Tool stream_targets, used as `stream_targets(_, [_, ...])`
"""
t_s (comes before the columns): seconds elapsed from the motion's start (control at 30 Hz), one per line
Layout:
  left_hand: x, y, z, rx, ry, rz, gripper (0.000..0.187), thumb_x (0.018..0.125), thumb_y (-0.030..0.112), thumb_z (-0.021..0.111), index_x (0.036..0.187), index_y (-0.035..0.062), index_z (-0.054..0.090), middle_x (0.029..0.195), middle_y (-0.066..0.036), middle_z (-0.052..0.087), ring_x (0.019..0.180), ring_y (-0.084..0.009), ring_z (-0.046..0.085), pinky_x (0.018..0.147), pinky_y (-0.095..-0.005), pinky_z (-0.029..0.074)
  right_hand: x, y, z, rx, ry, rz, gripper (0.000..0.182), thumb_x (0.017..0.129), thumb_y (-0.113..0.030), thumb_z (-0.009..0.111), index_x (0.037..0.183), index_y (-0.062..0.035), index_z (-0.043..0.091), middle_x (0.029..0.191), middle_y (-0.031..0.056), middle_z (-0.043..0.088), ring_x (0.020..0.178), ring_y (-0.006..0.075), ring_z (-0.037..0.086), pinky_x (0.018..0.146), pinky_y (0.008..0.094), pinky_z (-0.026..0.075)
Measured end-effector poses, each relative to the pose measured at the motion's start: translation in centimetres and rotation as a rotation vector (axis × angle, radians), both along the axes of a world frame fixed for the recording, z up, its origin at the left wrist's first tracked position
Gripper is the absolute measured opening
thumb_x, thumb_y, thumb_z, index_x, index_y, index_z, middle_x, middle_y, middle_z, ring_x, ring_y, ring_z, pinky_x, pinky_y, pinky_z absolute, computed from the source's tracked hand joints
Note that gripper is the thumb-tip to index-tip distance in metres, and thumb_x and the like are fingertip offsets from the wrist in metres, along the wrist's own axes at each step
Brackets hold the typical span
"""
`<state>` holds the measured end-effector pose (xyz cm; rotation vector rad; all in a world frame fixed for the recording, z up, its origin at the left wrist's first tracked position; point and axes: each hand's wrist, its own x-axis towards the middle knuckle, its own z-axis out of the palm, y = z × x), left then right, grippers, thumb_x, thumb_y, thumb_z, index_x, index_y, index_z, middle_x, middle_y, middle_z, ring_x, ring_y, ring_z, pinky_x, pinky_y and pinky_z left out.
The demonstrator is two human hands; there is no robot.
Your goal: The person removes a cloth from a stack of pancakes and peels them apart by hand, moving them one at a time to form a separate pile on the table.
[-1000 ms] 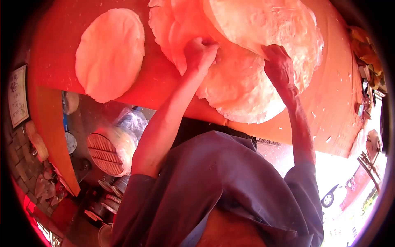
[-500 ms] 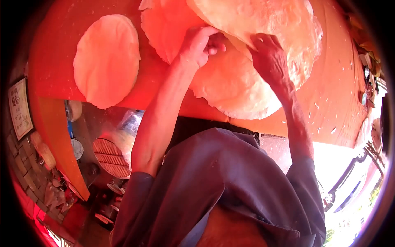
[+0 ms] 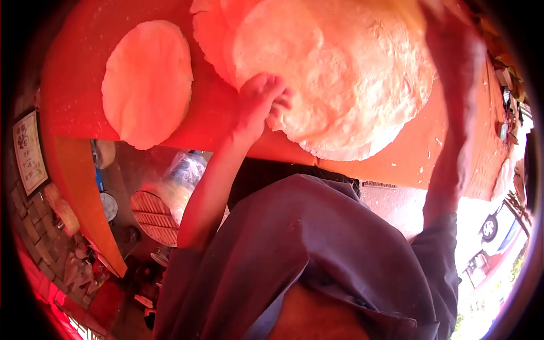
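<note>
Large thin round flatbreads point(image 3: 340, 73) lie stacked and overlapping on the red-orange table point(image 3: 209, 122). At the lower left edge of this stack is my left hand point(image 3: 263, 102), fingers loosely curled and apart, with nothing seen between them. My right hand point(image 3: 445, 20) reaches to the top right, past the stack; it is smeared by motion, and its fingers and anything in them cannot be made out. One separate oval flatbread point(image 3: 147, 85) lies flat at the left, partly over the table's front edge.
Below the table at the left stand a round slatted wooden piece point(image 3: 154, 218) and a plastic-wrapped bundle point(image 3: 184, 173). A framed paper point(image 3: 29, 152) is at the far left. Various items line the right edge, and a vehicle wheel point(image 3: 489, 228) shows outside.
My right hand has swung up and right, away from the stack. My left hand has moved down and left. The folded-over sheet between them no longer covers the stack's middle.
</note>
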<state>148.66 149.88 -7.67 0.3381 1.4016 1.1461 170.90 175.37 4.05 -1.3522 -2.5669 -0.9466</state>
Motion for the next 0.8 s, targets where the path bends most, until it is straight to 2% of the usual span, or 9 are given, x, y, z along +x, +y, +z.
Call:
stream_targets(0.03, [-0.3, -2.0, -0.3, 0.003, 0.054, -0.048, 0.02, 0.094, 0.026, 0.057, 0.097, 0.0061, 0.055, 0.09, -0.007, 0.065, 0.07, -0.0121, 0.062, 0.055, -0.0214, 0.043, -1.1, -3.1, 4.0, -0.153, 0.406, -0.085, 0.026, 0.091, -0.038, 0.06, 0.099, -0.0156, 0.071, 0.075, 0.0071, 0.069, 0.064, 0.0241, 0.066, 0.056, 0.0334, 0.05])
stream_targets(0.07, [-0.4, -3.7, -0.6, 0.007, 0.109, -0.091, 0.019, 0.093, 0.024, 0.058, 0.098, 0.0056, 0.055, 0.09, -0.006, 0.064, 0.07, -0.0112, 0.062, 0.055, -0.0206, 0.043, -1.0, -4.7, 5.9, -0.115, 0.552, 0.185, 0.029, 0.089, -0.036, 0.064, 0.108, -0.0143, 0.07, 0.077, 0.0089, 0.07, 0.067, 0.0249, 0.068, 0.06, 0.0329, 0.051])
stream_targets(0.17, [0.6, -7.4, -2.0, -0.126, 0.25, 0.125, 0.019, 0.093, 0.02, 0.059, 0.102, 0.0047, 0.055, 0.089, -0.005, 0.064, 0.07, -0.0106, 0.061, 0.056, -0.0199, 0.044, -1.1, -9.0, 4.3, -0.278, 0.454, 0.478, 0.021, 0.083, -0.012, 0.066, 0.104, -0.0123, 0.071, 0.09, 0.0105, 0.07, 0.078, 0.0229, 0.069, 0.065, 0.032, 0.053])
stream_targets(0.23, [1.0, -8.5, -2.3, -0.14, 0.211, 0.173, 0.018, 0.093, 0.018, 0.059, 0.104, 0.0047, 0.055, 0.091, -0.006, 0.063, 0.073, -0.0133, 0.064, 0.059, -0.0218, 0.048, -2.0, -11.6, -0.2, -0.466, 0.491, 0.527, 0.021, 0.071, 0.0, 0.058, 0.088, -0.0101, 0.066, 0.08, 0.0105, 0.064, 0.073, 0.0277, 0.063, 0.062, 0.0367, 0.051])
stream_targets(0.3, [1.6, -8.5, -2.6, -0.123, -0.124, 0.24, 0.016, 0.094, 0.018, 0.058, 0.103, 0.0052, 0.055, 0.091, -0.006, 0.064, 0.078, -0.0167, 0.066, 0.062, -0.0244, 0.051, -1.6, -13.8, -5.9, -0.798, 0.398, 0.469, 0.015, 0.069, 0.002, 0.055, 0.079, -0.0073, 0.062, 0.074, 0.0118, 0.061, 0.073, 0.0298, 0.062, 0.062, 0.0402, 0.05])
stream_targets(0.43, [2.5, -8.3, -1.8, -0.043, -0.446, 0.27, 0.016, 0.094, 0.021, 0.059, 0.103, 0.0072, 0.056, 0.086, -0.006, 0.064, 0.081, -0.0188, 0.068, 0.065, -0.027, 0.053, -1.0, -14.8, -7.0, -0.818, 0.473, 0.518, 0.012, 0.067, 0.002, 0.057, 0.076, -0.005, 0.06, 0.069, 0.0111, 0.058, 0.069, 0.0308, 0.059, 0.06, 0.0412, 0.049])
stream_targets(0.5, [2.9, -8.9, -1.9, -0.042, -0.47, 0.231, 0.017, 0.093, 0.021, 0.06, 0.103, 0.0072, 0.056, 0.086, -0.006, 0.065, 0.08, -0.0188, 0.068, 0.065, -0.0272, 0.053, -1.1, -15.9, -4.2, -0.75, 0.425, 0.476, 0.016, 0.066, 0.002, 0.057, 0.079, -0.0052, 0.062, 0.069, 0.0108, 0.058, 0.07, 0.0302, 0.06, 0.061, 0.041, 0.05])
stream_targets(0.67, [3.3, -7.8, -3.2, -0.044, -0.341, 0.151, 0.016, 0.091, 0.018, 0.06, 0.101, 0.0052, 0.058, 0.084, -0.007, 0.064, 0.07, -0.0146, 0.065, 0.06, -0.0256, 0.053, 1.2, -18.2, -9.0, -0.899, 0.409, 0.51, 0.021, 0.067, 0.002, 0.057, 0.084, -0.0042, 0.066, 0.071, 0.0114, 0.059, 0.072, 0.0302, 0.06, 0.061, 0.0408, 0.05])
stream_targets(0.8, [4.5, -7.6, -2.3, 0.068, -0.425, 0.219, 0.018, 0.092, 0.017, 0.056, 0.104, 0.0041, 0.059, 0.091, -0.008, 0.066, 0.079, -0.0179, 0.065, 0.07, -0.032, 0.056, -0.6, -19.1, -7.2, -0.867, 0.486, 0.517, 0.018, 0.07, -0.002, 0.057, 0.086, -0.0048, 0.065, 0.071, 0.0112, 0.059, 0.072, 0.0301, 0.06, 0.061, 0.0413, 0.05])
